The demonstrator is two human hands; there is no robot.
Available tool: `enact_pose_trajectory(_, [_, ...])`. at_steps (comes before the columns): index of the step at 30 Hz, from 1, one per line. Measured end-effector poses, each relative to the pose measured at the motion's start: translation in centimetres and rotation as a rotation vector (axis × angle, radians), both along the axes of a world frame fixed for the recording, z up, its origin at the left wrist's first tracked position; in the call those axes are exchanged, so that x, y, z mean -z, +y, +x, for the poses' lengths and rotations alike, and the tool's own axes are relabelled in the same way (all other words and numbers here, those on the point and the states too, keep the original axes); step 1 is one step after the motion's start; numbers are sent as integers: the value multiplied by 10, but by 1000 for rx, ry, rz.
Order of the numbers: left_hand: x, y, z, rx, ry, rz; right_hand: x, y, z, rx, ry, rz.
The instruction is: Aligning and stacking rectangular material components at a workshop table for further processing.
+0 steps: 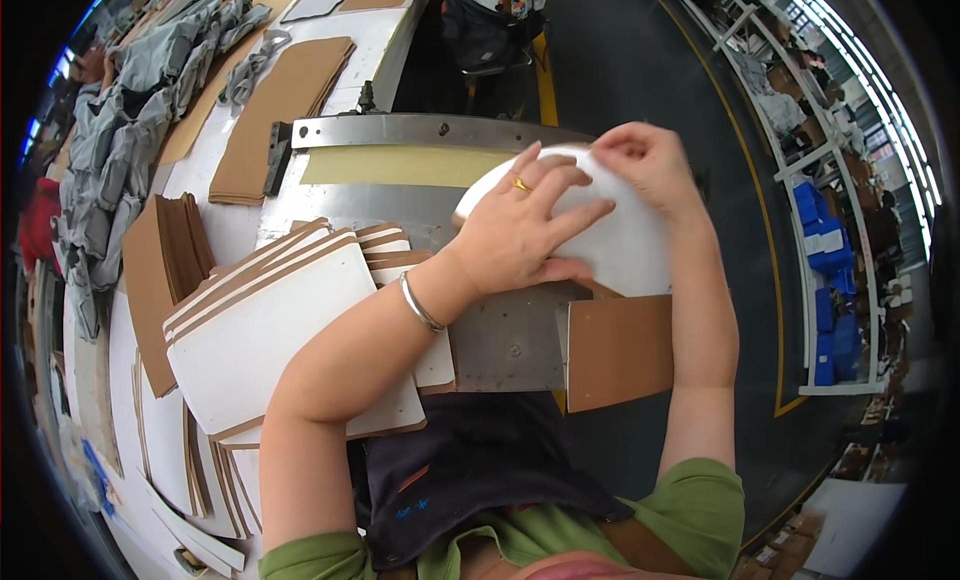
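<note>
A curved white sheet (625, 235) with a brown edge lies over the right part of a metal work plate (490, 340). Across its left side rests my left hand (530, 220), fingers spread, a ring and a bracelet on that arm. At the sheet's far edge, my right hand (650, 165) has thumb and fingers closed on the rim. Just below, a brown panel (620, 352) sticks out past the plate's near edge. Fanned white sheets with brown edges (280, 330) are left of my left forearm, which covers part of them.
A metal bar (420, 132) runs across the plate's far side. Brown panels (165, 290) stand in a stack at left; another brown stack (280, 120) lies on the white table beyond. Grey fabric (130, 110) is heaped far left. Shelving with blue bins (825, 240) stands at right.
</note>
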State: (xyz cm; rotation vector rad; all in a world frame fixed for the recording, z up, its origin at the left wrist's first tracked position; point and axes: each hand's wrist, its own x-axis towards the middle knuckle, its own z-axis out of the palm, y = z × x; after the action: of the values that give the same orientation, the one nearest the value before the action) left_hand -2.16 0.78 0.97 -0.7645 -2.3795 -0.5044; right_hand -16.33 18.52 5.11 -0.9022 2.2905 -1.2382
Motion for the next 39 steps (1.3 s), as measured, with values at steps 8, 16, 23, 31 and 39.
enact_pose_trajectory(8, [-8, 2, 6, -72, 107, 154, 20, 31, 69, 479, 7, -585])
enact_pose_trajectory(16, [-4, 9, 20, -193, -630, -374, 10, 34, 95, 57, -155, 372])
enact_pose_trajectory(23, [2, 2, 10, -504, -620, -345, 67, 21, 59, -71, 841, 471])
enact_pose_trajectory(31, [0, -2, 6, -543, -671, -368, 76, 10, 46, -3, 912, 479])
enact_pose_trajectory(39, [-1, -3, 9, -532, -678, -376, 73, 9, 49, 14, 945, 414])
